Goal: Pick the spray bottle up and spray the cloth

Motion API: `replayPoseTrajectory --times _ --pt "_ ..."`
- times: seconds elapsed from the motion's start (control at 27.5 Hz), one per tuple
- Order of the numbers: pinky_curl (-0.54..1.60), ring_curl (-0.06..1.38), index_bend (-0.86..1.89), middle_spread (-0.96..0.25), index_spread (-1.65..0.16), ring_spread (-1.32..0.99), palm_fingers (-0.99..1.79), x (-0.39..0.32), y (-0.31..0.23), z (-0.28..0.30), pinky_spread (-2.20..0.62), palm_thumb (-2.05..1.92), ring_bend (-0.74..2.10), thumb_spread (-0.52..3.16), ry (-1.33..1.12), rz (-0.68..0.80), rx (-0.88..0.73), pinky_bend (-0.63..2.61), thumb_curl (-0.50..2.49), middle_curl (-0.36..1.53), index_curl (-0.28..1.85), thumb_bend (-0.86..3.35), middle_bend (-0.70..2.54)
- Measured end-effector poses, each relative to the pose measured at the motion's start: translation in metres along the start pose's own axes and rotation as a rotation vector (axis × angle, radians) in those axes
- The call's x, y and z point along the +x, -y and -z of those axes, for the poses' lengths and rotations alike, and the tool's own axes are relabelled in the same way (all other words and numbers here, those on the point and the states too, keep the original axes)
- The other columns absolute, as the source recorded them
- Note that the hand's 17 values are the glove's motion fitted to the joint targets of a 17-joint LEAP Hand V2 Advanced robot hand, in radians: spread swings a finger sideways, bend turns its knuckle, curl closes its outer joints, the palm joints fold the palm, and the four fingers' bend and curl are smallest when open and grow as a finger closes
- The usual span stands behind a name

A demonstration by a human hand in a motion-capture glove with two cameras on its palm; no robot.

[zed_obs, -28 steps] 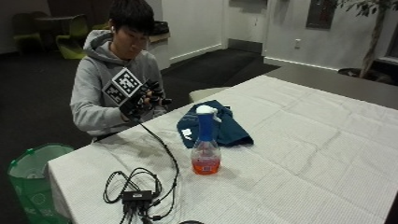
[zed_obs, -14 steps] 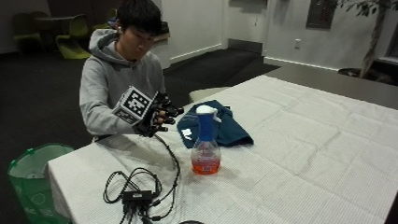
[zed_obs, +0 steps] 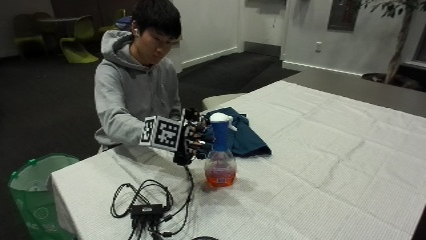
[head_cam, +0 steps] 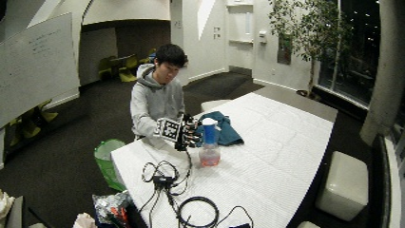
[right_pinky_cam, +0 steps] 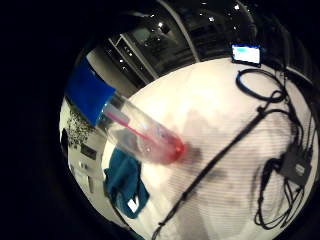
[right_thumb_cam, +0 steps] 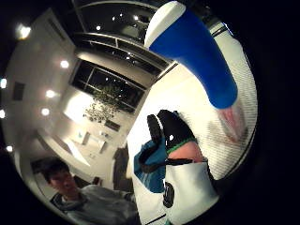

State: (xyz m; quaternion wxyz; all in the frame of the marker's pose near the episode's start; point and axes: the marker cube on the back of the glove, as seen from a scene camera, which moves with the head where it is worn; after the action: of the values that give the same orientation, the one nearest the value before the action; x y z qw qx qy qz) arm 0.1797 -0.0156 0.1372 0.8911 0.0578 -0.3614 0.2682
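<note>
Clear plastic bottle (zed_obs: 219, 157), upright on the table (zed_obs: 346, 165) just in front of the cloth (zed_obs: 243, 135); probably light and rigid, a little red liquid low down. Best gripped at the blue neck (under the trigger). Glove (zed_obs: 194, 142) now against that neck, up from the chest earlier; fingers hard to read, cannot tell if closed.

Probably an office lounge: a whiteboard (head_cam: 38, 80), potted tree (head_cam: 303, 33), green chairs (zed_obs: 76, 42) and dark carpet.

White walls (head_cam: 215, 52), dark floor (head_cam: 57, 156), potted tree (head_cam: 303, 28)
</note>
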Motion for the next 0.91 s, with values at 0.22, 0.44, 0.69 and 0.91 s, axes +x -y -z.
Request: replayPoseTrajectory --times 0.22,0.44,0.69,0.91 --pt "0.33 0.27 0.14 -0.03 -0.29 0.01 0.06 0.002 0.023 -0.023 0.22 0.65 0.51 1.02 0.204 -0.086 -0.013 0.59 0.32 0.35 0.11 -0.02 0.44" --pt "0.29 0.26 0.21 -0.04 -0.27 -0.02 0.47 0.001 0.038 -0.034 0.19 0.69 0.57 0.99 0.347 -0.127 -0.006 0.5 0.34 0.35 0.18 -0.01 0.45" --pt "0.26 0.3 0.36 -0.05 -0.23 -0.08 1.02 -0.008 0.052 -0.041 0.07 0.81 0.6 0.93 0.354 -0.131 -0.033 0.34 0.37 0.36 0.28 0.01 0.45" --pt "0.33 0.36 0.23 -0.1 -0.22 -0.13 1.28 -0.018 0.055 -0.058 -0.12 0.93 0.66 0.73 0.389 -0.168 -0.083 0.46 0.46 0.4 0.33 0.01 0.48"
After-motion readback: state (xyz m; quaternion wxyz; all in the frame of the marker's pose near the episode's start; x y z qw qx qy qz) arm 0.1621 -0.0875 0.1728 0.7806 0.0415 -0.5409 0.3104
